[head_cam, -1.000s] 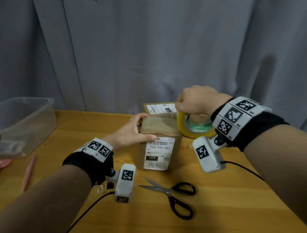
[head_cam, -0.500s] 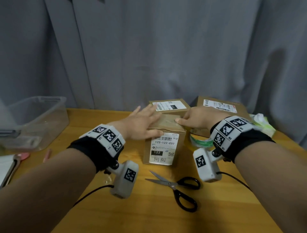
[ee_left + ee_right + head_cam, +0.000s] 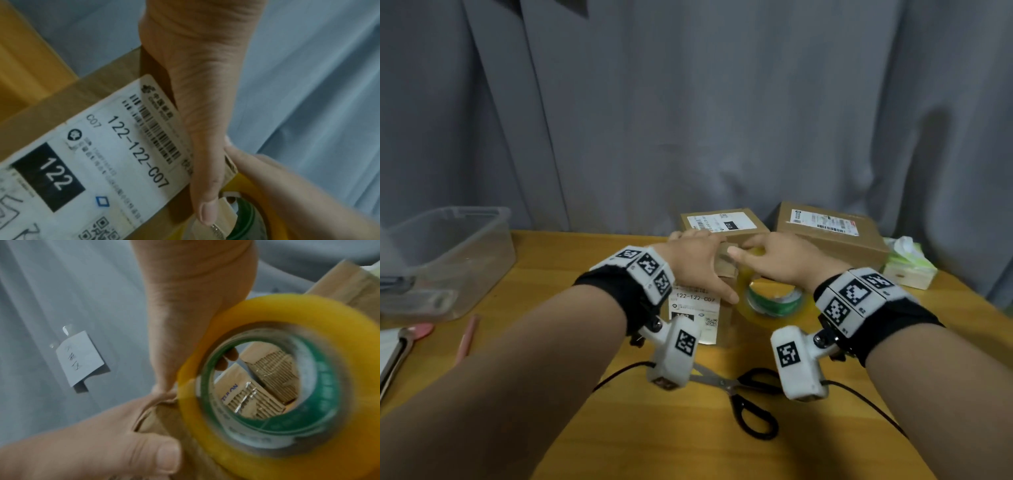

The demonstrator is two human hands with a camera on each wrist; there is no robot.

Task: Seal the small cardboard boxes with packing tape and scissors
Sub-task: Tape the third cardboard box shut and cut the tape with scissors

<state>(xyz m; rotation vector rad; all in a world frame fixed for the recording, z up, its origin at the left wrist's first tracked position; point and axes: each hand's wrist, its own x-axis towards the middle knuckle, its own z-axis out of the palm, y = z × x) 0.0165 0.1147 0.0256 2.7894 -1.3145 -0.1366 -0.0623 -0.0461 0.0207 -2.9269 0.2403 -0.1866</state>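
The small cardboard box (image 3: 697, 310) with the label 122-122-C07 (image 3: 115, 154) stands at the table's middle. My left hand (image 3: 693, 265) holds it from above, fingers laid over the top and thumb (image 3: 205, 186) down the front face near the right corner. My right hand (image 3: 774, 262) grips the yellow tape roll (image 3: 774, 303) with a green core, held upright against the box's right side. Through the roll's hole (image 3: 263, 386) I see the box's torn top flaps. Black-handled scissors (image 3: 748, 397) lie shut in front of the box, partly hidden by the wrist cameras.
Two more cardboard boxes (image 3: 724, 224) (image 3: 832, 236) stand at the back against a grey curtain. A clear plastic tub (image 3: 445, 257) sits at the left, with a pink pen (image 3: 467, 339) and a notebook's corner (image 3: 390, 356) near it. A green tissue pack (image 3: 909, 265) lies far right.
The right hand dropped to the box's right side, then raised the tape roll against it. The left hand went from flat on top to holding the box with its thumb in front.
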